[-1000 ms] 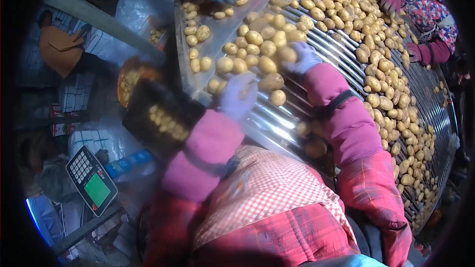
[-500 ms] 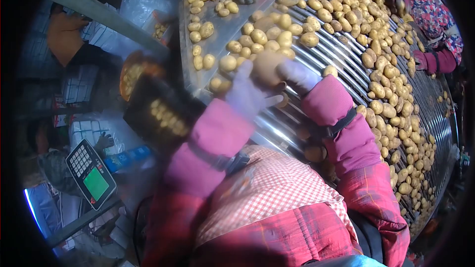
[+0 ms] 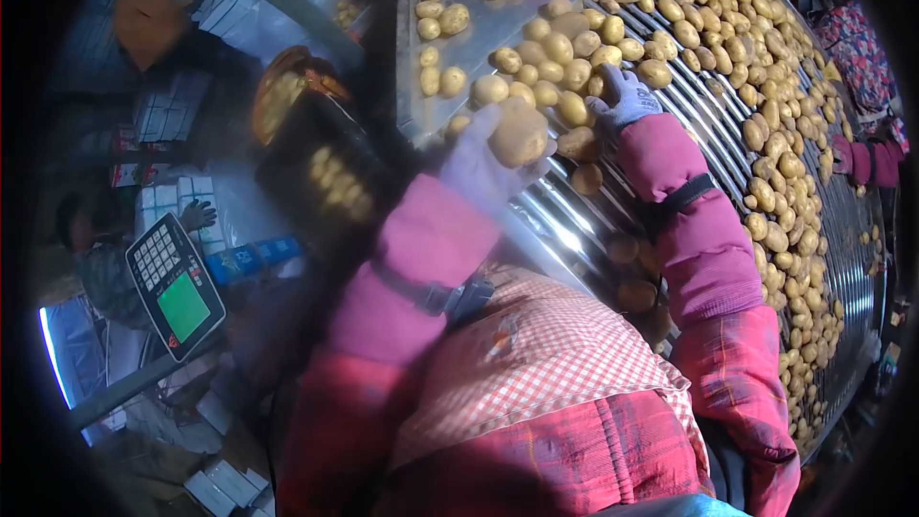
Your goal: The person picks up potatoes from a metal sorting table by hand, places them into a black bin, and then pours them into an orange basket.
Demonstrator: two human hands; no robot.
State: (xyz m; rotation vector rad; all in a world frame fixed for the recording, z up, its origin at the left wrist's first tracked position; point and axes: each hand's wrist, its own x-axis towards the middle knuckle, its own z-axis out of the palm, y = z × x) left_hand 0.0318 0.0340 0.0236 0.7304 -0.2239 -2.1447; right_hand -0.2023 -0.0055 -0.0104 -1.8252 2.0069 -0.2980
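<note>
My left hand [image 3: 483, 161], in a pale glove, is closed round a large potato [image 3: 519, 132] above the near edge of the metal roller table [image 3: 565, 220]. To its right, my right hand [image 3: 624, 101], also gloved, reaches over the rollers with its fingertips at the potato pile [image 3: 560, 62]. Its fingers are curled at the potatoes, and whether they grip one is hidden. A brownish potato [image 3: 578, 144] lies on the rollers between my hands, with another just below it.
Many potatoes [image 3: 785, 201] cover the rollers on the right. A co-worker's sleeve [image 3: 866, 163] shows at the far right. On the left are a scale display [image 3: 177, 289], a dark crate holding potatoes [image 3: 340, 187], a metal beam [image 3: 278, 0] and another person [image 3: 148, 19].
The large potato, earlier between both hands, is now in my left hand alone. My right hand has moved up and away to the pile. The co-worker's blue glove has left the view.
</note>
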